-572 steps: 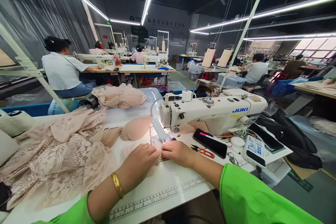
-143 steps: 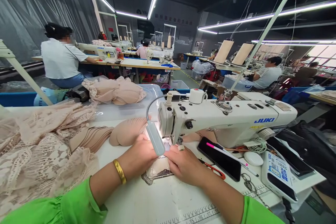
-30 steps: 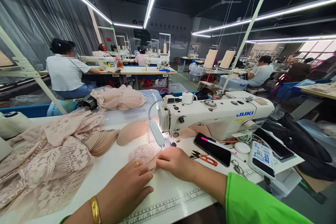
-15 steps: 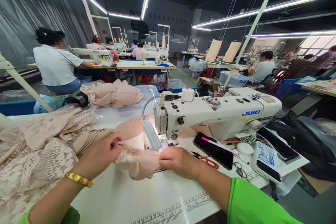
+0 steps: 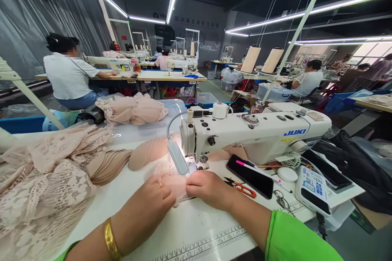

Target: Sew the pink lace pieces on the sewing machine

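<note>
A thin beige-pink fabric piece [image 5: 175, 180] lies on the white machine table [image 5: 180, 230], just in front of the needle area of a JUKI sewing machine [image 5: 254, 130]. My left hand [image 5: 148, 206] has its fingers curled down on the left side of this fabric. At its right edge, my right hand [image 5: 210, 189] pinches the cloth with fingers and thumb together. A small lamp [image 5: 178, 157] on a bendy neck lights the spot and hides the needle. My fingertips are partly hidden by my own hands.
Lace fabric [image 5: 55, 163] is heaped at left, beside stacked beige cups [image 5: 110, 165]. Right of my right hand lie orange-handled thread snips [image 5: 241, 187], a black phone [image 5: 251, 175] and a pink-and-white pen [image 5: 260, 171]. A co-worker in white [image 5: 70, 71] sits further back.
My left hand has moved right and toward the machine, from holding up the fabric's left part to pressing near my right hand. The fabric now lies flatter. My right hand stays put.
</note>
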Demonstrator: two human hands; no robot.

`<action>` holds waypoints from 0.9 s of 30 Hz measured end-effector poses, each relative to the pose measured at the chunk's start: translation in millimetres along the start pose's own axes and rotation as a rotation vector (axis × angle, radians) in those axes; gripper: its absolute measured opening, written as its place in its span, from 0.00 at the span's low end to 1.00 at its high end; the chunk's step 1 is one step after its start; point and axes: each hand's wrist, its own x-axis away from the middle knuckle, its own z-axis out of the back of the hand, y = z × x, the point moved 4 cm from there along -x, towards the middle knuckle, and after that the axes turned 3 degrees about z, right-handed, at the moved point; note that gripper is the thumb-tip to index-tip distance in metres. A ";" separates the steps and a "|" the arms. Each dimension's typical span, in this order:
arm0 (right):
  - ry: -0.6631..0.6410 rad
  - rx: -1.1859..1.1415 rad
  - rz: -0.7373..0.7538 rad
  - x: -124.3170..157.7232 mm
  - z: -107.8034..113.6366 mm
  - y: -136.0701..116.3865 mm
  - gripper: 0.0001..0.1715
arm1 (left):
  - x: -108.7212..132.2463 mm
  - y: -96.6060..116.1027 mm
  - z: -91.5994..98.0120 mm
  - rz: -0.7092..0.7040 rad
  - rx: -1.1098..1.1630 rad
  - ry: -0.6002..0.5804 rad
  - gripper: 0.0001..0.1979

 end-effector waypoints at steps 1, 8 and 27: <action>0.010 -0.013 -0.004 0.1 -0.6 0.4 0.14 | 4.5 4.2 1.3 0.024 0.069 -0.062 0.10; 0.054 -0.053 -0.017 -0.2 -1.1 1.7 0.11 | -17.9 10.8 -0.9 0.031 0.115 -0.046 0.15; -0.008 -0.103 -0.245 3.6 10.6 6.6 0.13 | -29.0 -12.4 -34.0 0.092 0.095 0.210 0.13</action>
